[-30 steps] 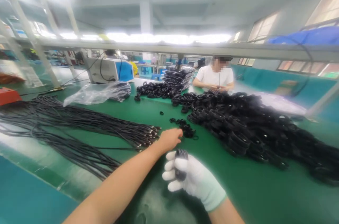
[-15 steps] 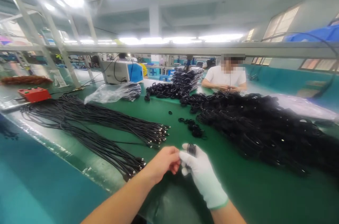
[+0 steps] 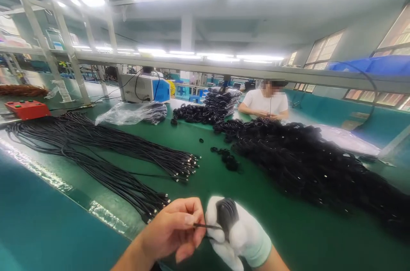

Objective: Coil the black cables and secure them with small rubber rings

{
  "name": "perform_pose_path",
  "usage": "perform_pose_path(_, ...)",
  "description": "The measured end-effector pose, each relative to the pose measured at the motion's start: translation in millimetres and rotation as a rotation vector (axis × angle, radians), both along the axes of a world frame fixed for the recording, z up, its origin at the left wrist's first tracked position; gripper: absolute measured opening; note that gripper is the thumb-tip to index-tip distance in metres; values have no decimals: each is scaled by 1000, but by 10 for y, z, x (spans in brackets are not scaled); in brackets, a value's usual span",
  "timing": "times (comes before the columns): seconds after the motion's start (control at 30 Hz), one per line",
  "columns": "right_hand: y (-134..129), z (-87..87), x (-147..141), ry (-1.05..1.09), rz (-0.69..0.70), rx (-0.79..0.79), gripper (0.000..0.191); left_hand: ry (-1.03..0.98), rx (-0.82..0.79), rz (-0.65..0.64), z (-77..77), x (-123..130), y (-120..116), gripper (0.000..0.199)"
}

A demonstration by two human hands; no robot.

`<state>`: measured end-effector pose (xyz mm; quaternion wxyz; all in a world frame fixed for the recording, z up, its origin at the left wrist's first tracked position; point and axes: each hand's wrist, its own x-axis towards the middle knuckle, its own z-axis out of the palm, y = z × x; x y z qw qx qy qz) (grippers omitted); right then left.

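Note:
My bare left hand pinches a thin black cable between thumb and fingers. The strand runs straight across to my right hand, which wears a white glove. Several dark loops, a coil of black cable, are wrapped at the gloved fingers, and that hand is closed on them. Both hands are close together over the green table mat, low in the view. To the left lie two bundles of long black cables, their metal plugs pointing toward my hands. Beyond the hands is a small cluster of black rings.
A large heap of coiled black cables covers the right side. Behind are a clear plastic bag, a blue-and-white machine and stacked bagged coils. A red control box sits at left. A person works across the table.
Both hands have come nearer and lower in the view. The right hand has turned, showing the coil's loops broadside. A cable strand now shows stretched between the hands. The camera view has shifted slightly.

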<state>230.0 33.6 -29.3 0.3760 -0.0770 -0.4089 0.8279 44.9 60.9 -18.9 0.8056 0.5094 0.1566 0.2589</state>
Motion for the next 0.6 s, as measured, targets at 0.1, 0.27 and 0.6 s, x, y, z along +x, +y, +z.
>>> perform_pose_path(0.1, 11, 53, -8, -125, -131, -1, 37, 431, 396, -17, 126, -67, 123, 6)
perform_pose_path(0.27, 64, 76, -2, -310, -391, -35, 32, 762, 811, -41, 349, -104, 207, 21)
perform_pose_path(0.6, 136, 50, -68, -788, -482, -25, 61, 637, 690, 150, 245, -18, 291, 63)
